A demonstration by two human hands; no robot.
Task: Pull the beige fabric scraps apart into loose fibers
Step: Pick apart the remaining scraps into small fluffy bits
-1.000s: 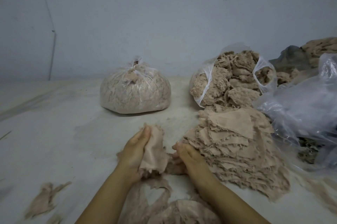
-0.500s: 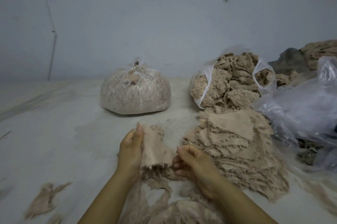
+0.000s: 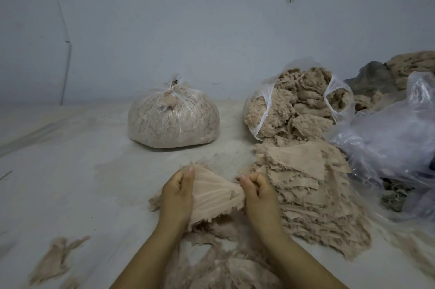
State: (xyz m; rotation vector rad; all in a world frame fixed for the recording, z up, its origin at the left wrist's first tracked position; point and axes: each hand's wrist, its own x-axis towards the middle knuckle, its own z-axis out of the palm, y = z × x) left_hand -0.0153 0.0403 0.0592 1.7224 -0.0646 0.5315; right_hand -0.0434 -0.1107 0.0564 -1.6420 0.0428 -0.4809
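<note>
Both hands have drawn apart: left hand [image 3: 177, 192] and right hand [image 3: 257, 191] each grip one scrap [image 3: 213, 195] stretched taut; a big pile [image 3: 306, 192] waits.

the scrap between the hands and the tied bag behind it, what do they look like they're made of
Scrap: thin beige woven or knit cloth, matte, ribbed lines showing as it stretches, frayed edges. Tied bag: thin clear plastic film, glossy and crinkled, with beige fluff visible through it.
</note>
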